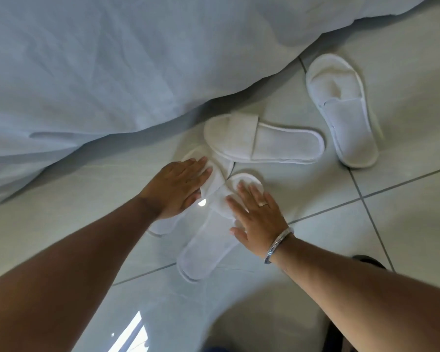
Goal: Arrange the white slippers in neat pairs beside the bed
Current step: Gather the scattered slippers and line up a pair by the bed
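Several white slippers lie on the pale tiled floor beside the bed. My left hand (179, 190) rests flat on the left slipper (163, 226), covering most of it. My right hand (257, 215) lies flat, fingers spread, on the slipper next to it (206, 252), whose heel points toward me. The two slippers touch near the toes and angle apart. A third slipper (264, 142) lies sideways just beyond them, its toe to the left. A fourth slipper (343, 115) lies further right, with its toe pointing away.
The bed's white sheet (99, 72) hangs down over the floor along the top and left. Grey grout lines cross the tiles (404, 224). A dark object (368, 260) shows behind my right forearm. I wear a silver bangle and a ring.
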Tool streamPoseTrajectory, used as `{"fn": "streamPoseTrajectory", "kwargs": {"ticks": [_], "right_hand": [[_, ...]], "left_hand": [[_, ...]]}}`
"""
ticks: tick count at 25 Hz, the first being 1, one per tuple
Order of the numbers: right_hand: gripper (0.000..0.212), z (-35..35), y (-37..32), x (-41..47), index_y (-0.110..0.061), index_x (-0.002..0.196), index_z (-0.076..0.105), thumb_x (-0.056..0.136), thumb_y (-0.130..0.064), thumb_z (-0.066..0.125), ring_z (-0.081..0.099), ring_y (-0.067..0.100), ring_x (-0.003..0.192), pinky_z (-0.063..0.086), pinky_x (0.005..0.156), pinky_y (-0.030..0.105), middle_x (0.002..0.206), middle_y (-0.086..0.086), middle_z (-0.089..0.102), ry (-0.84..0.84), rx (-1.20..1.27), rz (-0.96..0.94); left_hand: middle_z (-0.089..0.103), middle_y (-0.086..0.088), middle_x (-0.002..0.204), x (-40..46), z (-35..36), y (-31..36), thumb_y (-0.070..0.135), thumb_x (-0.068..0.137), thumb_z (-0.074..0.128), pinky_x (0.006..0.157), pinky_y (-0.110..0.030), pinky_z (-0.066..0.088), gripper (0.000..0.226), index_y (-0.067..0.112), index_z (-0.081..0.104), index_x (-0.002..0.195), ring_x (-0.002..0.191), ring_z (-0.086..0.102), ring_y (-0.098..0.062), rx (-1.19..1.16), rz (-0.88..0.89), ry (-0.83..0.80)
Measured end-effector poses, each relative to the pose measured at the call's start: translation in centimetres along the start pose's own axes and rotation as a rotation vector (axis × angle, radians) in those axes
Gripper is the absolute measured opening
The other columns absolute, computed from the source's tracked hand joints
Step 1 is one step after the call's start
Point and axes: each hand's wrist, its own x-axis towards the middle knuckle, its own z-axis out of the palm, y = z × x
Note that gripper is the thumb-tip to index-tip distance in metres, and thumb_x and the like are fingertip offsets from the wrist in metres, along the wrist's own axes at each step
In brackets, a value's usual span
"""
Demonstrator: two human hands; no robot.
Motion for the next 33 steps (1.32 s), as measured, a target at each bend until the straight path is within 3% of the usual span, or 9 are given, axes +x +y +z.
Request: {"fn": "streamPoseTrajectory", "kwargs": {"ticks": [5, 9, 13, 16, 20, 24, 27, 29, 33], "right_hand": [[0.071, -0.6, 0.8, 0.3, -0.028, 0.144, 0.034, 0.081, -0.049, 0.059, 0.028, 0.037, 0.141, 0.03, 0.108, 0.051, 0.158, 0.013, 0.023, 0.044, -0.044, -0.11], [0.07, -4.3, 4.6, 3.6, -0.02, 0.143, 0.036, 0.081, -0.047, 0.056, 0.036, 0.037, 0.137, 0.034, 0.105, 0.051, 0.154, 0.015, 0.031, 0.243, -0.106, -0.064], [0.069, -6.2, 9.7, 6.0, -0.025, 0.15, 0.017, 0.091, -0.054, 0.04, 0.021, 0.039, 0.142, 0.026, 0.112, 0.054, 0.161, 0.011, 0.011, 0.0, -0.206, 0.109], [0.069, -5.7, 12.3, 4.9, -0.03, 0.15, 0.01, 0.092, -0.057, 0.034, 0.029, 0.039, 0.137, 0.035, 0.103, 0.05, 0.161, 0.01, 0.009, -0.005, -0.282, 0.223], [0.075, -6.1, 15.4, 4.3, -0.03, 0.149, -0.003, 0.088, -0.067, 0.02, 0.036, 0.042, 0.128, 0.041, 0.094, 0.05, 0.154, 0.015, 0.02, -0.017, -0.226, 0.56], [0.08, -7.4, 18.6, 5.0, -0.021, 0.149, 0.006, 0.087, -0.068, 0.024, 0.041, 0.043, 0.119, 0.04, 0.092, 0.055, 0.138, 0.022, 0.033, 0.07, -0.091, 0.812], [0.08, -8.6, 19.6, 4.5, -0.014, 0.149, 0.011, 0.088, -0.064, 0.029, 0.037, 0.045, 0.125, 0.037, 0.096, 0.056, 0.142, 0.025, 0.032, 0.084, -0.09, 0.925], [0.078, -8.8, 17.9, 4.2, -0.01, 0.149, 0.01, 0.091, -0.056, 0.034, 0.03, 0.045, 0.133, 0.033, 0.102, 0.055, 0.154, 0.024, 0.02, 0.109, -0.153, 0.806], [0.068, -9.0, 10.5, 7.1, -0.012, 0.149, 0.021, 0.089, -0.02, 0.053, 0.027, 0.039, 0.141, 0.031, 0.111, 0.049, 0.158, 0.015, 0.02, 0.167, -0.167, -0.095]], "left_hand": [[0.016, -0.007, 0.166, -0.7, 0.1, 0.8, 0.045, 0.101, 0.03, 0.12, -0.047, 0.026, 0.064, 0.017, 0.016, 0.157, 0.151, 0.016, -0.026, -0.105, -0.03, 0.059], [0.016, -0.017, 0.164, -0.8, -0.4, 6.5, 0.081, 0.084, 0.033, 0.119, -0.046, 0.023, 0.102, 0.01, 0.013, 0.156, 0.149, 0.02, -0.034, -0.302, -0.418, 0.159], [0.008, -0.023, 0.163, 0.6, 0.3, 11.7, 0.095, 0.06, 0.043, 0.118, -0.053, 0.023, 0.139, 0.002, 0.004, 0.154, 0.148, 0.016, -0.042, -0.351, -0.613, 0.037], [0.0, -0.02, 0.165, 1.4, 0.7, 10.3, 0.094, 0.059, 0.047, 0.122, -0.052, 0.014, 0.139, 0.004, 0.001, 0.155, 0.151, 0.005, -0.039, -0.315, -0.544, 0.034], [-0.003, -0.015, 0.166, 2.3, 0.1, 6.9, 0.097, 0.057, 0.04, 0.124, -0.047, 0.008, 0.137, 0.01, 0.0, 0.156, 0.152, -0.001, -0.033, -0.231, -0.376, 0.013], [0.0, -0.016, 0.166, 4.2, -1.3, 4.9, 0.094, 0.058, 0.045, 0.124, -0.047, 0.009, 0.136, 0.009, 0.003, 0.156, 0.152, 0.002, -0.034, -0.17, -0.237, -0.001], [-0.004, -0.013, 0.166, 4.9, -2.1, 4.3, 0.093, 0.061, 0.048, 0.124, -0.047, 0.006, 0.135, 0.011, -0.002, 0.156, 0.152, -0.002, -0.032, -0.144, -0.167, -0.024], [-0.002, -0.013, 0.166, 4.4, -2.3, 4.5, 0.092, 0.062, 0.048, 0.124, -0.047, 0.008, 0.134, 0.012, -0.004, 0.156, 0.152, -0.001, -0.031, -0.18, -0.15, 0.027], [0.011, -0.021, 0.164, 0.7, -0.3, 8.2, 0.078, 0.079, 0.042, 0.121, -0.049, 0.016, 0.112, 0.001, 0.01, 0.154, 0.151, 0.01, -0.036, -0.278, -0.263, 0.224]]}}
